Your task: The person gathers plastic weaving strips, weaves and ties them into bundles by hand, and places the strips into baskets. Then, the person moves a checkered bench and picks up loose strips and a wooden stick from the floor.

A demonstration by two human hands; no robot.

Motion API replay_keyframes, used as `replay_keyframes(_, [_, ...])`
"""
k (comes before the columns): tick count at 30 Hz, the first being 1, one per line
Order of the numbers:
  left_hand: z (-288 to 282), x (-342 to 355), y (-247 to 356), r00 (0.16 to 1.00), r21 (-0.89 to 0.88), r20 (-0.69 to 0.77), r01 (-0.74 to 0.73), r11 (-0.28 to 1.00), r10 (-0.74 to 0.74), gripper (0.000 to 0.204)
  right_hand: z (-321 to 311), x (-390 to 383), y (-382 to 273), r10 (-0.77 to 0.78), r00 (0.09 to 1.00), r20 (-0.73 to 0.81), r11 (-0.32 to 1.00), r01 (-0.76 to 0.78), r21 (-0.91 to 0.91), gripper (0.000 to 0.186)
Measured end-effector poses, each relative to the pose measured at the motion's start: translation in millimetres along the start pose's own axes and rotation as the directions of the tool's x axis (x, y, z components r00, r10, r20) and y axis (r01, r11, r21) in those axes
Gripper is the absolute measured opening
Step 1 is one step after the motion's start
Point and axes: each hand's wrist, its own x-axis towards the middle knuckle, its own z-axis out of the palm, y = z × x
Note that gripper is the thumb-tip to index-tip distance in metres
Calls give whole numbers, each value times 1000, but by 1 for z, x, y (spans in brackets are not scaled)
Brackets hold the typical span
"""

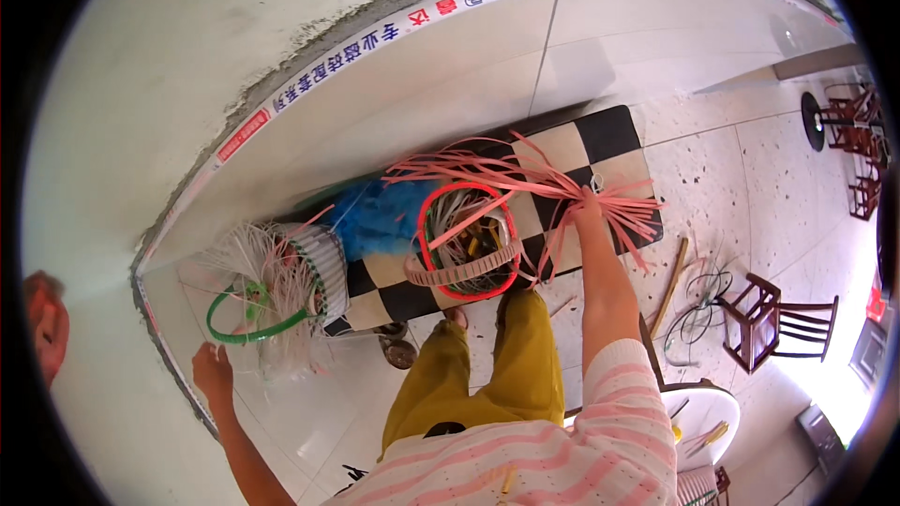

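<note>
Head view: black-and-cream checkered bench (607, 136) runs along the wall, biggest item in the work area. Long bundle of pink strips (630, 209) lies across its right half; loose ends trail left past the red-rimmed basket, short ends fan out over the right end. Striped basket (325, 262) with green trim sits at the bench's left end, loose white strips (239, 258) spilling out its left side. Red-rimmed basket (469, 186) is mid-bench, tan banded handle (459, 275) across its opening, yellow bits inside too small to ID. Blue plastic bag (380, 215) sits between the two baskets. Green hoop (258, 336) hangs off the striped basket's left side. Right hand (589, 208): fingers closed round the pink bundle, gathering it to a neck. Left hand (214, 367): part-curled, nothing seen in it, just beside the hoop.
</note>
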Motion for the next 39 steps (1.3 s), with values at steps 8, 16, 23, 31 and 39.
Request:
replay_keyframes(8, [-73,-26,122,863,-552,-379,-500,667,333,14,63,-121,-143,-103,993,-50,829,114,548,15])
replay_keyframes(16, [-208,-110,275,374,-531,-708,-841,-103,599,95,86,-339,-319,-566,800,199,764,418,491,8])
replay_keyframes(23, [-211,-140,274,412,-715,-672,-579,-393,615,75,121,-474,-385,-468,789,399,644,-5,765,7])
replay_keyframes(31, [-125,-127,191,530,-768,-558,-620,-157,638,27,97,-497,-415,-466,794,390,882,455,125,27])
replay_keyframes(39, [-134,-135,81,537,-762,-443,-647,14,718,20,171,-594,-387,-441,-49,896,-449,876,-174,43])
